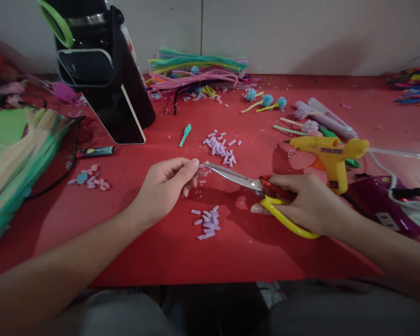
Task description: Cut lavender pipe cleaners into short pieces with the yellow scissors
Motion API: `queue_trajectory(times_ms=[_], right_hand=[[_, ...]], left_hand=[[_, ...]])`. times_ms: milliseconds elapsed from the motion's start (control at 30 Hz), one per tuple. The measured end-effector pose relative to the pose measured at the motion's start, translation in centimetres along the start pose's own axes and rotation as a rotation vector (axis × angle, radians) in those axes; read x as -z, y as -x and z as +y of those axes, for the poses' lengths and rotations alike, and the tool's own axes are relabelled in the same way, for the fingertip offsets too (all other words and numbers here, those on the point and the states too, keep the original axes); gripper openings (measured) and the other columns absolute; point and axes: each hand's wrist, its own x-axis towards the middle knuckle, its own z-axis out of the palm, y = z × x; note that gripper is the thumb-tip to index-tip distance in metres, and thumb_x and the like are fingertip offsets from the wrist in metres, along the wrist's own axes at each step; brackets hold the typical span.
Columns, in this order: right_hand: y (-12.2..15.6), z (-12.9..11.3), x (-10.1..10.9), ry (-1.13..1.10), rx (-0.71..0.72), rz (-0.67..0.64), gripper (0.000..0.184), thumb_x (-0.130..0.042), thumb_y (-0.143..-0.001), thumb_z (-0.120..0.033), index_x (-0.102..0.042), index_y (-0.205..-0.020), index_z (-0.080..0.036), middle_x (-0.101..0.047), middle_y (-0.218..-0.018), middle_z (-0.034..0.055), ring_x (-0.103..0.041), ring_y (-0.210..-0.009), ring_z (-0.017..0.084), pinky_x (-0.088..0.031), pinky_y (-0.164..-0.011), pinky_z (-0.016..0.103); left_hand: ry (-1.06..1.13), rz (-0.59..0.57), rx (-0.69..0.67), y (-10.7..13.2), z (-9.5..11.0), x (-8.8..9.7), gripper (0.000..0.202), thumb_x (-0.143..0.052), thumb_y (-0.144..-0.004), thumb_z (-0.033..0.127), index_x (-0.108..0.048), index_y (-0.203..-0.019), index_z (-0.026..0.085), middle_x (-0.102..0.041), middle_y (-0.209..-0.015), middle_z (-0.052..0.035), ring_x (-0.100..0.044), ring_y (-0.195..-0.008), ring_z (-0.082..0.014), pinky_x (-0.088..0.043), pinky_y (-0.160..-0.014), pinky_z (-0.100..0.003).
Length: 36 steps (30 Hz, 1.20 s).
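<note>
Pinched between the thumb and finger of my left hand (170, 184) is a short lilac pipe cleaner piece (202, 165), mostly hidden by the fingertips. My right hand (306, 200) is wrapped round scissors (236, 177) with one yellow and one red handle. Their blades point left, nearly together, the tips at the lilac piece. One pile of cut lilac pieces (220, 148) lies beyond the blades, and a second lilac pile (208, 223) lies nearer to me. Tiny trimmings (201, 182) are scattered below the blade tips.
A phone (121, 116) leans on a black tumbler (138, 88). Pipe cleaner bundles lie at the back (199, 70) and left (10, 172). A yellow glue gun (332, 151) and purple power strip (378, 200) are at right. Blue-tipped stems (267, 100) lie behind; a lighter (96, 152) lies left.
</note>
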Motion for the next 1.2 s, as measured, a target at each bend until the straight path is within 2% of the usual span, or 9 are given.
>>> queue_trajectory(times_ms=[133, 333, 533, 733, 900, 1200], right_hand=[[-0.11, 0.17, -0.07, 0.001, -0.002, 0.01, 0.066, -0.064, -0.063, -0.083, -0.039, -0.061, -0.022, -0.03, -0.058, -0.0052, -0.027, -0.058, 0.012, -0.028, -0.05, 0.027], [-0.22, 0.17, 0.0, -0.005, 0.004, 0.005, 0.066, -0.062, -0.065, -0.084, -0.041, -0.061, -0.022, -0.029, -0.059, -0.0041, -0.026, -0.059, 0.012, -0.027, -0.05, 0.028], [0.01, 0.27, 0.13, -0.01, 0.005, -0.009, 0.067, -0.063, -0.065, -0.083, -0.036, -0.063, -0.021, -0.028, -0.062, -0.0053, -0.025, -0.06, 0.011, -0.025, -0.052, 0.027], [-0.03, 0.24, 0.28, 0.014, -0.025, -0.061, 0.066, -0.062, -0.063, -0.084, -0.039, -0.064, -0.022, -0.029, -0.062, -0.0054, -0.026, -0.06, 0.012, -0.025, -0.053, 0.027], [-0.17, -0.21, 0.46, 0.039, -0.029, -0.053, 0.069, -0.059, -0.061, -0.088, -0.04, -0.063, -0.022, -0.029, -0.059, -0.0052, -0.026, -0.058, 0.012, -0.026, -0.051, 0.028], [-0.14, 0.26, 0.31, 0.024, -0.02, -0.053, 0.069, -0.061, -0.061, -0.088, -0.045, -0.064, -0.021, -0.029, -0.061, -0.0048, -0.026, -0.06, 0.012, -0.026, -0.051, 0.027]], left_hand=[[-0.012, 0.002, 0.01, 0.07, 0.11, 0.0, 0.036, -0.054, -0.096, 0.035, -0.06, -0.065, 0.017, -0.051, -0.053, 0.0026, -0.043, -0.048, -0.0075, -0.034, -0.049, -0.022], [0.016, -0.017, -0.022, 0.03, -0.26, 0.11, 0.033, -0.056, -0.094, 0.037, -0.061, -0.068, 0.018, -0.056, -0.062, 0.0008, -0.046, -0.052, -0.0081, -0.038, -0.052, -0.023], [-0.017, 0.0, -0.023, 0.03, -0.38, 0.23, 0.028, -0.057, -0.094, 0.036, -0.063, -0.072, 0.018, -0.052, -0.056, 0.0022, -0.043, -0.05, -0.0085, -0.036, -0.05, -0.023], [-0.018, 0.009, -0.028, 0.07, -0.16, 0.09, 0.025, -0.058, -0.093, 0.034, -0.065, -0.074, 0.019, -0.049, -0.055, 0.003, -0.044, -0.052, -0.0096, -0.04, -0.054, -0.024], [-0.042, 0.002, -0.04, 0.1, -0.2, 0.12, 0.023, -0.058, -0.094, 0.033, -0.069, -0.078, 0.02, -0.05, -0.056, 0.0027, -0.046, -0.055, -0.0105, -0.041, -0.058, -0.024], [-0.085, 0.007, -0.037, 0.15, -0.07, 0.17, 0.026, -0.058, -0.093, 0.036, -0.068, -0.076, 0.021, -0.049, -0.054, 0.0024, -0.046, -0.054, -0.0114, -0.041, -0.056, -0.024]])
